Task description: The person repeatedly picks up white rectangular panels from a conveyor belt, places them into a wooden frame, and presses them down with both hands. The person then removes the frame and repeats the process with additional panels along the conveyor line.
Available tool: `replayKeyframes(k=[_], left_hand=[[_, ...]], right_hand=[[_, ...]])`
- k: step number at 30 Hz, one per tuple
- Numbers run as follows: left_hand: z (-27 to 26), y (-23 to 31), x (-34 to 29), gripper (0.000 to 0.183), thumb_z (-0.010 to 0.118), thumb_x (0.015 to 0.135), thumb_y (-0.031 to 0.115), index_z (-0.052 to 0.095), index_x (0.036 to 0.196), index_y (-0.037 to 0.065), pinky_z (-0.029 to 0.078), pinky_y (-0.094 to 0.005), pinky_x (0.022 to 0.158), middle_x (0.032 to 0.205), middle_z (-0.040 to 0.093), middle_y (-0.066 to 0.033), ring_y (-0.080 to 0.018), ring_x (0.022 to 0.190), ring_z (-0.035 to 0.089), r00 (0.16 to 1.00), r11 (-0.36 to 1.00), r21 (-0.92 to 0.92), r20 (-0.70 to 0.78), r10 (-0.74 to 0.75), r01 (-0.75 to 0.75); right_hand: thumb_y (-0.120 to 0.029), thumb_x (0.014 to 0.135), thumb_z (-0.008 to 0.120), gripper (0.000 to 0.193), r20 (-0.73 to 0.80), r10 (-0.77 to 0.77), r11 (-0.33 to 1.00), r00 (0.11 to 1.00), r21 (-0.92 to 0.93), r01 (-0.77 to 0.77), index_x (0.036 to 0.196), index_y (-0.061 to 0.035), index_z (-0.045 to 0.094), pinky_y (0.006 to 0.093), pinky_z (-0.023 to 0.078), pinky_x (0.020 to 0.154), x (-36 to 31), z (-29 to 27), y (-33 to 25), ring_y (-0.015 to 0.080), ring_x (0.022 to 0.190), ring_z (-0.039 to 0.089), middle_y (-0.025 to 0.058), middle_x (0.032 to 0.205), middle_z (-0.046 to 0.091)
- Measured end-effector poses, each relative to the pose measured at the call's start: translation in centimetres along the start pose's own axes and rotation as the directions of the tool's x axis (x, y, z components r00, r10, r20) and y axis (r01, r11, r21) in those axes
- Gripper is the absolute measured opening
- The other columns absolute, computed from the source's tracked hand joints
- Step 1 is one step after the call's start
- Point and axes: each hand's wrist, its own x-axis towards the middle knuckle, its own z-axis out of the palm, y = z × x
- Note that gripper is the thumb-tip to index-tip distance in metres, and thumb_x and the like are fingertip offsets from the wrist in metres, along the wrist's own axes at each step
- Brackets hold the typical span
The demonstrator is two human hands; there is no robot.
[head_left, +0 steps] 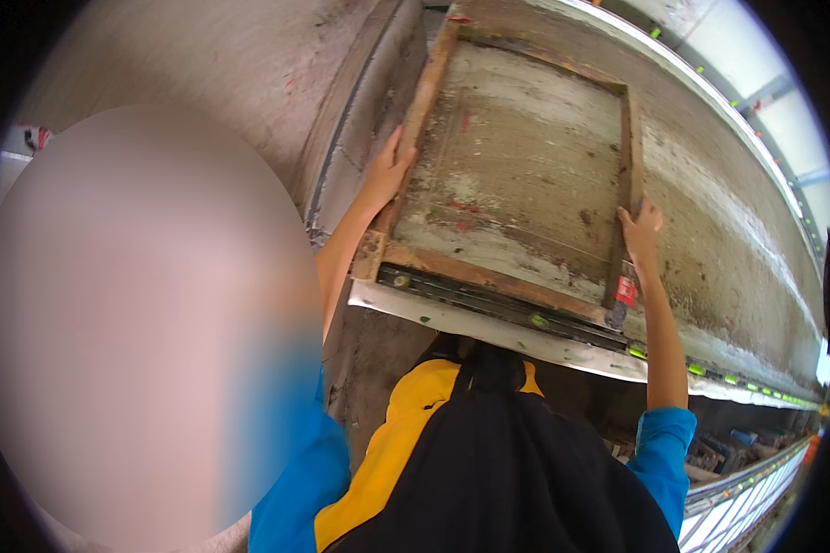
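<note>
A rectangular wooden frame (498, 273), smeared with dried brown dirt, lies flat on a long, stained table surface (710, 221). My left hand (389, 177) grips the frame's left bar, fingers pointing toward the far end. On the opposite side, my right hand (643, 229) is closed around the right bar, a little above the near corner. Below that hand, a small red-and-white label (626, 290) sits by the corner. Dirt and pale streaks mark the table surface showing inside the frame.
The table's near edge has a pale rail (489, 336) with green marks along it. Beyond the left side stands a rough wall or ledge (364, 101). Under the table at right are assorted objects (738, 447). A blurred oval hides much of the left.
</note>
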Motion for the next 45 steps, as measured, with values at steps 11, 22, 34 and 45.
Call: replayKeyframes(k=[11, 22, 34, 45], left_hand=[[0.3, 2.1, -2.4, 0.052, 0.041, 0.094, 0.019, 0.020, 0.139, 0.006, 0.017, -0.0284, 0.106, 0.144, 0.021, -0.0109, -0.0197, 0.132, 0.020, 0.993, 0.989, -0.145, 0.114, 0.012, 0.005], [2.8, 2.4, -2.2, 0.061, 0.053, 0.087, 0.025, 0.025, 0.135, 0.001, 0.021, -0.0315, 0.105, 0.139, 0.027, -0.0148, -0.0245, 0.128, 0.026, 0.998, 0.987, -0.159, 0.052, 0.021, -0.012], [3.6, 2.4, 4.0, 0.071, 0.059, 0.073, 0.000, 0.024, 0.135, 0.001, 0.035, -0.0304, 0.095, 0.125, 0.044, -0.0155, -0.0224, 0.111, 0.046, 0.991, 0.999, -0.050, 0.131, -0.008, 0.015], [3.2, 2.7, 3.3, 0.074, 0.058, 0.074, 0.002, 0.019, 0.137, 0.002, 0.033, -0.0315, 0.097, 0.130, 0.039, -0.0203, -0.0266, 0.118, 0.042, 0.997, 0.980, 0.188, 0.063, 0.047, -0.058]], right_hand=[[-0.020, 0.077, 0.061, 0.062, -0.009, -0.051, 0.996, 0.999, 0.078, 0.052, 0.127, 0.0030, 0.031, 0.0443, 0.026, 0.096, -0.6, -0.4, -0.4, 0.0372, 0.111, 0.029, 0.0225, 0.116, 0.032], [-0.020, 0.077, 0.059, 0.061, -0.049, -0.088, 0.996, 0.995, 0.013, 0.089, 0.128, 0.0007, 0.032, 0.0446, 0.026, 0.095, -1.1, -1.6, 1.6, 0.0377, 0.109, 0.032, 0.0216, 0.114, 0.035], [-0.017, 0.074, 0.060, 0.066, -0.063, -0.081, 0.990, 0.995, 0.112, 0.087, 0.129, 0.0038, 0.028, 0.0466, 0.026, 0.096, -0.9, -1.0, 1.1, 0.0408, 0.109, 0.029, 0.0258, 0.117, 0.030], [-0.014, 0.073, 0.058, 0.065, -0.066, -0.054, 0.979, 0.996, 0.195, 0.066, 0.129, 0.0016, 0.027, 0.0449, 0.026, 0.096, -1.1, -1.2, 0.1, 0.0386, 0.108, 0.029, 0.0237, 0.117, 0.029]])
